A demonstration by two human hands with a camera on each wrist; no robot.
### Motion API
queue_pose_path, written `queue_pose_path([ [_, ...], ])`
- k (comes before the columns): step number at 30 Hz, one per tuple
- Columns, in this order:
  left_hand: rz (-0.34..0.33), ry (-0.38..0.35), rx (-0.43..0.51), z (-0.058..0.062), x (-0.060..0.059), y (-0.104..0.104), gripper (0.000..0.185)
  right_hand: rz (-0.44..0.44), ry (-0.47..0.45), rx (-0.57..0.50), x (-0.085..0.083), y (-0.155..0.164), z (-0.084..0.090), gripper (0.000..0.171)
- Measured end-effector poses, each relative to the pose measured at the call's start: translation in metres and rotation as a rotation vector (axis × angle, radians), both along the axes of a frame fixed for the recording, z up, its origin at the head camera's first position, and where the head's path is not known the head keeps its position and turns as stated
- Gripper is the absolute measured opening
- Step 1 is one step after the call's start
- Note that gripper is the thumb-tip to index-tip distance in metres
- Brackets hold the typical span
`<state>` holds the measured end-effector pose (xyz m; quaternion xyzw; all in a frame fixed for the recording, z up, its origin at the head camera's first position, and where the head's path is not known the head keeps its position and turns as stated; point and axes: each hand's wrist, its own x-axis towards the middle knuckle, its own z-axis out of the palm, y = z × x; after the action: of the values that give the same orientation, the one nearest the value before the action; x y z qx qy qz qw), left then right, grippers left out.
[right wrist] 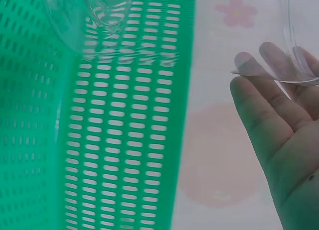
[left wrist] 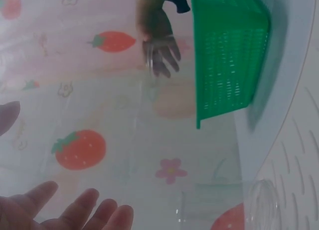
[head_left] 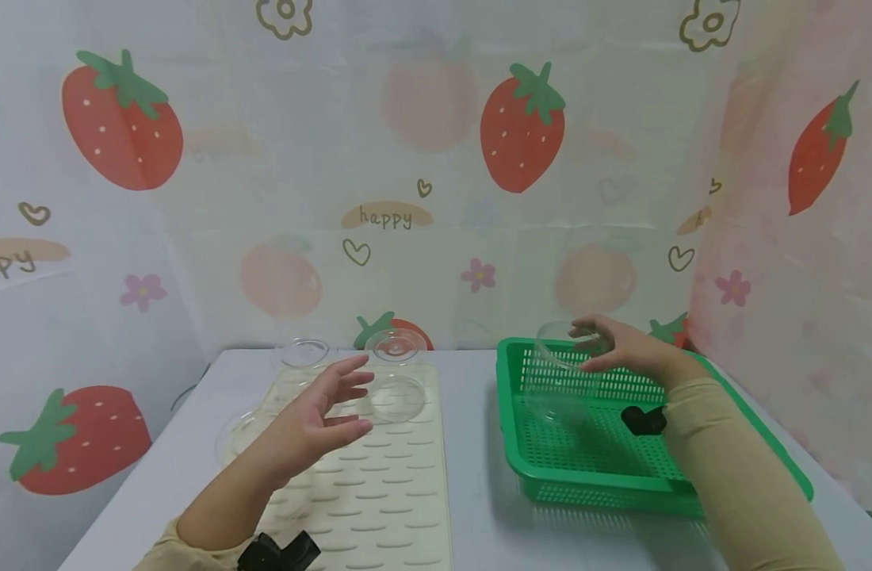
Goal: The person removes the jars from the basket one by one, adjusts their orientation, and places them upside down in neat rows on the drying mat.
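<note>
A person sits at a pale grey tabletop (head_left: 472, 507) walled in by a white curtain (head_left: 422, 159) printed with red strawberries, flowers, hearts and the word "happy".

On the right, a green slotted plastic basket (head_left: 586, 468) rests on the tabletop. The right hand (head_left: 621, 349) hovers over the far half of this basket, its fingers curled over the rim of a clear plastic cup (head_left: 560, 373) and gripping it from above; the cup hangs inside the basket's walls (whether its base touches the basket floor cannot be told). In the right wrist view the curved clear rim passes across the fingertips (right wrist: 259, 70), with the green slotted wall beside it. A tan sleeve (head_left: 736, 476) covers the right forearm, and a small black device (head_left: 644, 420) sits at that wrist.

On the left lies a cream ribbed mat (head_left: 386, 492), running from the near edge of the tabletop to the far edge. Several clear plastic cups stand on it: two at the far end (head_left: 396, 377), side by side, and another nearer the left edge (head_left: 239, 436), partly hidden behind the left arm. The left hand (head_left: 318, 416) is raised above the mat with fingers spread and relaxed, holding nothing, close to the far cups but not touching them. The left wrist view shows those straight fingers (left wrist: 75, 210) against the curtain.
</note>
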<state>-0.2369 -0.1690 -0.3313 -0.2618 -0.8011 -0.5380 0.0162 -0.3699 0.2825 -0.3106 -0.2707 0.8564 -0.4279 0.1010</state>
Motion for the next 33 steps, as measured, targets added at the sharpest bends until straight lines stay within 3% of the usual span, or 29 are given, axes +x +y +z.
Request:
queue_pose_path([
  [9,-0.009,-0.005,0.001,-0.002,0.0,0.0,0.069,0.066,0.058,-0.036,0.012,0.002,0.025,0.07],
  [19,-0.028,-0.023,0.006,-0.003,0.0,0.005,0.069,0.075,0.153,-0.002,0.027,-0.004,0.051,0.066],
  [28,-0.032,-0.017,0.004,-0.003,0.001,0.01,0.068,0.11,0.178,-0.096,0.039,-0.013,0.06,0.062],
  [33,-0.041,-0.009,0.012,-0.002,0.002,0.013,0.067,0.189,0.209,-0.252,0.045,-0.023,0.056,0.058],
])
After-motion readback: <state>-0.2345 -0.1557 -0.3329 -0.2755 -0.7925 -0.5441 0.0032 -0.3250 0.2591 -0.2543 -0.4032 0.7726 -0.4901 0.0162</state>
